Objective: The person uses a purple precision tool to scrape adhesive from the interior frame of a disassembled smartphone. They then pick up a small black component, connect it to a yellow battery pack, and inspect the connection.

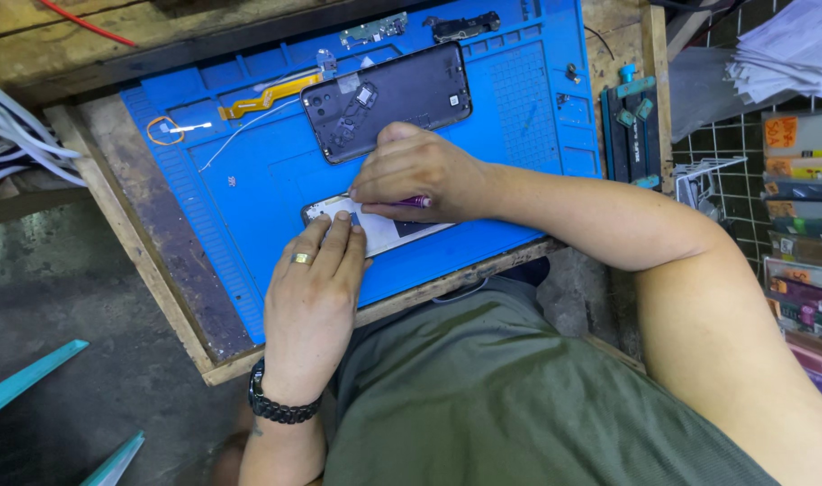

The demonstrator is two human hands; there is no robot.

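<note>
An opened phone body (384, 232) with a pale inner face lies on the blue work mat (258, 180) near its front edge. My left hand (314, 297), with a ring and a black wristband, presses two fingers down on the phone's left end. My right hand (420, 171) is closed on a thin purple tool (413, 202), its tip at the phone's upper left part. A dark phone back cover (388, 99) lies face up just beyond my right hand.
On the mat's far side lie an orange flex cable (271, 94), a thin white wire (240, 135), and small circuit boards (373, 30). A dark tool holder (632, 126) stands right of the mat. Stacked papers (789, 54) and packaged goods (803, 225) fill the right edge.
</note>
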